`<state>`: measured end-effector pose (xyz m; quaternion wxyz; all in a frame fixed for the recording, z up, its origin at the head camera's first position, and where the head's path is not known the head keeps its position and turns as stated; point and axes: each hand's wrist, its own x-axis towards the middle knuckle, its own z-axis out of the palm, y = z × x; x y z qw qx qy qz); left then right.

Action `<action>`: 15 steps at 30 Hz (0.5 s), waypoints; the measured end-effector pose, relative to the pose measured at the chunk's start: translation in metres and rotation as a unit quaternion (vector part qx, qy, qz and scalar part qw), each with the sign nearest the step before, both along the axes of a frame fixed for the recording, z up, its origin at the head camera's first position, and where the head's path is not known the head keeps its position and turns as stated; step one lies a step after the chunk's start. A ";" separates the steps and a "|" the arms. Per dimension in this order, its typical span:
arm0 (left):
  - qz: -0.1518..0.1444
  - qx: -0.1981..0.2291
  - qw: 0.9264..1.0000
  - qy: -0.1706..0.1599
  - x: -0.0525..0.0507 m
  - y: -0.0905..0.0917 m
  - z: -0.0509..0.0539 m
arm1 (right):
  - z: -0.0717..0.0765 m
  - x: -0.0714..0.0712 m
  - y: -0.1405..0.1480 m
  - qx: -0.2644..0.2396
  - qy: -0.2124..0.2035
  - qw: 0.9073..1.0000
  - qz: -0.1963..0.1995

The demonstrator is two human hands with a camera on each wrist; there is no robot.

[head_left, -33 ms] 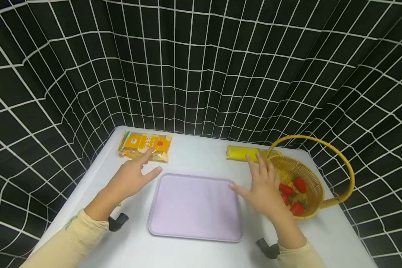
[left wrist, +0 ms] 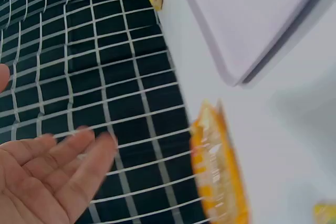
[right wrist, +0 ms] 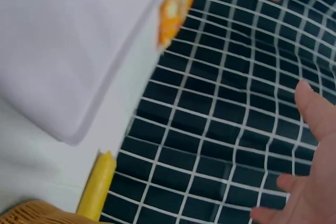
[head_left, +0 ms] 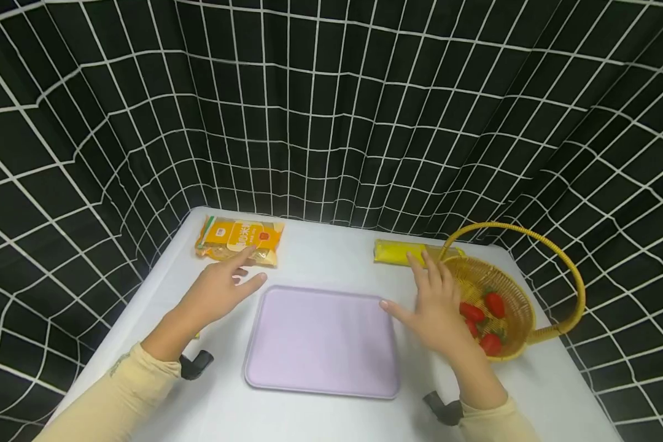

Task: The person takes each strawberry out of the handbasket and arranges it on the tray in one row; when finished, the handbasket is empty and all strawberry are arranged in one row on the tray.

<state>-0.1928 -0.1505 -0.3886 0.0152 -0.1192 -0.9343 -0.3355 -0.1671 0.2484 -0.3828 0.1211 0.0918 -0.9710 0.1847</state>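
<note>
My left hand [head_left: 212, 291] hovers over the left part of the table, fingers loosely spread and holding nothing. Just beyond its fingertips lies an orange-and-clear food packet [head_left: 243, 236]. On the other side, my right hand [head_left: 433, 310] is held in the air with spread fingers, also without anything in it. It partly covers a woven basket [head_left: 477, 270] containing several red strawberries [head_left: 494, 304]. A pale purple tray [head_left: 320, 344] lies flat between the hands, with nothing on it. Past the right fingertips is a long yellow packet [head_left: 393, 252], partly behind the basket handle.
A small yellow thing [left wrist: 325, 214] shows at the left wrist view's lower right corner; most of it is out of frame. The basket's tall arched handle [head_left: 577, 288] leans out to the right. A black gridded curtain [head_left: 331, 110] surrounds the white table [head_left: 331, 264].
Both hands have shifted very slightly, and more of the left hand's lower fingers shows beneath its index finger. The tray, packets and basket have stayed put.
</note>
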 end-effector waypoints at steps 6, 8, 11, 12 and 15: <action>0.042 0.054 0.990 -0.121 -0.006 -0.006 -0.070 | -0.001 0.012 0.024 -0.180 -0.101 0.978 0.023; 0.056 0.043 0.983 -0.171 -0.004 -0.008 -0.092 | -0.005 0.014 0.033 -0.219 -0.119 0.968 0.025; 0.064 0.037 0.972 -0.221 0.002 -0.010 -0.112 | -0.011 0.011 0.048 -0.255 -0.126 0.958 0.026; 0.062 0.037 0.970 -0.232 0.004 -0.011 -0.116 | -0.014 0.009 0.053 -0.259 -0.128 0.957 0.022; 0.055 0.052 0.968 -0.241 0.007 -0.010 -0.123 | -0.021 0.004 0.066 -0.257 -0.142 0.956 0.002</action>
